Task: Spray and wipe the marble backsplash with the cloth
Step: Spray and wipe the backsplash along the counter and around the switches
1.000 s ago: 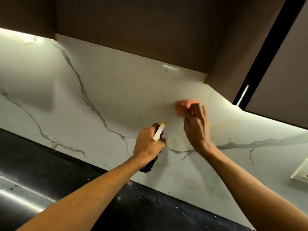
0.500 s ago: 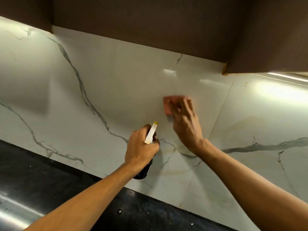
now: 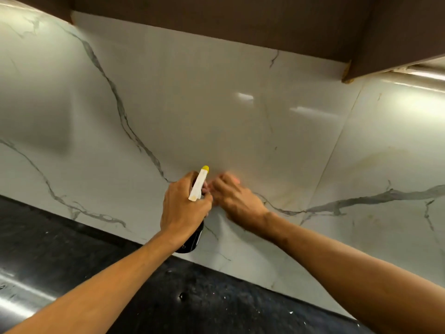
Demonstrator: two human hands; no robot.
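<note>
Where cabinets [image 3: 240,20] overhang, marble backsplash [image 3: 192,104] meets black counter [image 3: 216,297].

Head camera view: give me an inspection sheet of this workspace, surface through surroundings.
Surface: marble backsplash, glossy, grey veins, yellowish stains on the right panel.
Job's things: spray bottle, held nozzle up; cloth, only a pink edge shows, blurred.
Clutter: white specks on black countertop.
Grippers: left hand grips the spray bottle; right hand presses flat on the backsplash.
Cables: nothing seen.
Surroundings: brown cabinets above, lit strip at right, steel surface lower left.
</note>
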